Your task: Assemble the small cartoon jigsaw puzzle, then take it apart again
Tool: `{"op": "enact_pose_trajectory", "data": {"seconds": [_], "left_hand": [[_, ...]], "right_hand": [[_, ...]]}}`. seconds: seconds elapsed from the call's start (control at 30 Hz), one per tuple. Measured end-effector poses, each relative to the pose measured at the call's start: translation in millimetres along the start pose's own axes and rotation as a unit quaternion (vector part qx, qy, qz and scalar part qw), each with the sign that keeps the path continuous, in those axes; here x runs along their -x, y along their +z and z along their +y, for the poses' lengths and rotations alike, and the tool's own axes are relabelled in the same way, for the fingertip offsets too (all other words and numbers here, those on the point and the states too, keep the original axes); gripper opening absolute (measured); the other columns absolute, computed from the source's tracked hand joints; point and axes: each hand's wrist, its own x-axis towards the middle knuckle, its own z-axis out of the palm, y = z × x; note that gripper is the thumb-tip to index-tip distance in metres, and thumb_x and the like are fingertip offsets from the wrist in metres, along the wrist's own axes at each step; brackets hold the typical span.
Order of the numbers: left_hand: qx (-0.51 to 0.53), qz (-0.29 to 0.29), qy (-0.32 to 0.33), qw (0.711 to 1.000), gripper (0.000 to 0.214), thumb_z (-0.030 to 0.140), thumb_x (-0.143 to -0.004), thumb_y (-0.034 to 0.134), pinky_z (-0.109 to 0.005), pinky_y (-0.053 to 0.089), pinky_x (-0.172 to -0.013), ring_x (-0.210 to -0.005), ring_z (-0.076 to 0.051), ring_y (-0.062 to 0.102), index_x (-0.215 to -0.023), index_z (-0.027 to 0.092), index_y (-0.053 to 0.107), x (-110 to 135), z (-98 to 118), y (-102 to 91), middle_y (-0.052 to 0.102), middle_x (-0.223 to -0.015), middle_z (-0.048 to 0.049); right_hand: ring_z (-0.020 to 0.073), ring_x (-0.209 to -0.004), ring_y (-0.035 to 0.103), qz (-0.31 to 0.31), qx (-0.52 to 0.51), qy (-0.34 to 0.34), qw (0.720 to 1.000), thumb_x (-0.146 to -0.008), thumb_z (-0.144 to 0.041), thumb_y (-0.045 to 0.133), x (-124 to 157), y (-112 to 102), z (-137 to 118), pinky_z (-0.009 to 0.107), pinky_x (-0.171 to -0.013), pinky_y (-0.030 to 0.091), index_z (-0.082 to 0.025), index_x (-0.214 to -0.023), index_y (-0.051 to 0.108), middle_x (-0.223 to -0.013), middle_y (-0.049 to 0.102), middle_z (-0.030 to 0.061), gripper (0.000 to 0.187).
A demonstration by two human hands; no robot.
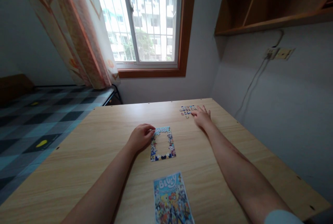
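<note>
At the near edge of the wooden table (91,154), a printed reference picture (173,199) lies flat, with its lettering at the far end. Just beyond it, near the middle of the table, a partly assembled jigsaw border (171,143) is laid out as an upright rectangle. Only bare table top is enclosed by the border.

The left hand (140,136) rests on the table at the far left corner of the border. Its fingers are curled inward and the fingertips touch the border pieces. Whether a piece is held under the fingers cannot be told.

Farther off and to the right, a small cluster of loose jigsaw pieces (186,110) lies on the table. The right hand (201,115) is placed palm down just right of the cluster, with the fingers extended and slightly spread and the fingertips at its edge. Nothing is seen gripped.

To the left of the table, a bed with a checked cover (39,120) is visible. Beyond the table are a window (148,19) and a patterned curtain (83,33). On the right wall, a wooden shelf unit (273,21) is mounted above a wall socket (279,54). The contents of its compartments cannot be made out.
</note>
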Motion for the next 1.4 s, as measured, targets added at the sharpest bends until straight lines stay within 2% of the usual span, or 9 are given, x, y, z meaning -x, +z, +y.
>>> {"op": "enact_pose_trajectory", "data": {"seconds": [0.2,0.37,0.43,0.53,0.67,0.8,0.93,1.03,1.4], "left_hand": [[-0.002,-0.005,-0.003,1.0,0.023,0.033,-0.086,0.056,-0.035,0.051,-0.086,-0.091,-0.021,0.067,-0.089,0.021,0.075,-0.3,-1.6,0.1,0.075,-0.095,-0.0053],[-0.011,-0.006,0.001,1.0,0.023,0.033,-0.086,0.056,-0.035,0.05,-0.086,-0.091,-0.022,0.067,-0.088,0.021,0.075,-0.7,0.7,-1.5,0.075,-0.094,-0.0052],[-0.011,-0.007,0.001,1.0,0.023,0.033,-0.086,0.055,-0.035,0.05,-0.085,-0.09,-0.022,0.067,-0.087,0.021,0.075,-0.7,1.7,-1.9,0.075,-0.093,-0.0053],[-0.011,-0.009,0.002,1.0,0.023,0.033,-0.086,0.055,-0.034,0.051,-0.084,-0.088,-0.021,0.067,-0.086,0.021,0.075,-0.4,2.7,-2.0,0.075,-0.093,-0.0054],[-0.006,-0.004,-0.004,1.0,0.024,0.032,-0.086,0.055,-0.034,0.051,-0.085,-0.089,-0.021,0.068,-0.086,0.02,0.075,0.1,2.9,-1.3,0.075,-0.092,-0.0056],[-0.002,0.004,-0.013,1.0,0.022,0.03,-0.084,0.056,-0.035,0.051,-0.087,-0.09,-0.022,0.068,-0.087,0.02,0.076,0.2,0.1,0.8,0.075,-0.094,-0.0054],[0.008,0.012,-0.011,1.0,0.022,0.026,-0.082,0.056,-0.034,0.052,-0.087,-0.089,-0.021,0.067,-0.088,0.021,0.076,0.4,-2.4,2.6,0.075,-0.093,-0.005],[0.006,0.015,-0.012,1.0,0.022,0.024,-0.081,0.055,-0.033,0.053,-0.086,-0.087,-0.02,0.067,-0.088,0.021,0.076,0.7,-2.1,2.9,0.075,-0.092,-0.0046],[0.02,0.011,0.007,1.0,0.026,0.019,-0.079,0.055,-0.033,0.055,-0.093,-0.091,-0.019,0.069,-0.085,0.024,0.08,1.1,-0.8,3.8,0.075,-0.098,-0.003]], "right_hand": [[0.0328,-0.151,0.016,-0.012,-0.011,0.014,1.0,-0.086,-0.022,0.057,-1.3,-8.3,-4.9,0.061,-0.118,0.014,-0.032,-0.105,0.079,-0.16,0.037,0.001,0.03],[0.0341,-0.149,0.021,-0.045,-0.016,-0.002,0.999,-0.078,-0.016,0.061,6.8,-24.5,-10.0,0.059,-0.118,0.014,-0.026,-0.09,0.08,-0.152,0.048,0.0026,0.026],[0.0345,-0.146,0.028,-0.063,-0.018,-0.015,0.998,-0.075,-0.014,0.063,11.1,-33.0,-11.6,0.056,-0.117,0.016,-0.025,-0.088,0.081,-0.143,0.058,0.0061,0.025],[0.0324,-0.131,0.049,-0.119,-0.002,-0.024,0.993,-0.072,-0.015,0.069,11.3,-47.9,-12.6,0.047,-0.113,0.028,-0.024,-0.083,0.08,-0.117,0.073,0.0087,0.019],[0.0238,-0.103,0.066,-0.151,0.004,-0.015,0.988,-0.07,-0.015,0.072,-0.4,-62.0,-10.9,0.032,-0.093,0.045,-0.025,-0.092,0.08,-0.101,0.077,0.0056,0.026],[0.0183,-0.09,0.069,-0.152,-0.022,-0.025,0.988,-0.069,-0.012,0.07,-7.4,-54.4,-9.2,0.022,-0.076,0.047,-0.023,-0.102,0.079,-0.102,0.077,0.0044,0.036],[0.0194,-0.087,0.07,-0.165,-0.019,-0.018,0.986,-0.063,-0.009,0.073,-3.4,-37.3,-9.0,0.021,-0.073,0.048,-0.021,-0.1,0.079,-0.098,0.077,0.0055,0.04],[0.0207,-0.083,0.07,-0.175,-0.015,-0.01,0.984,-0.06,-0.008,0.074,0.1,-31.8,-9.2,0.022,-0.07,0.048,-0.02,-0.091,0.079,-0.089,0.077,0.0066,0.034],[0.0225,-0.078,0.069,-0.225,-0.02,-0.007,0.974,-0.057,-0.008,0.07,7.9,-45.8,-16.9,0.024,-0.061,0.045,-0.017,-0.077,0.077,-0.08,0.075,0.0077,0.023]]}}
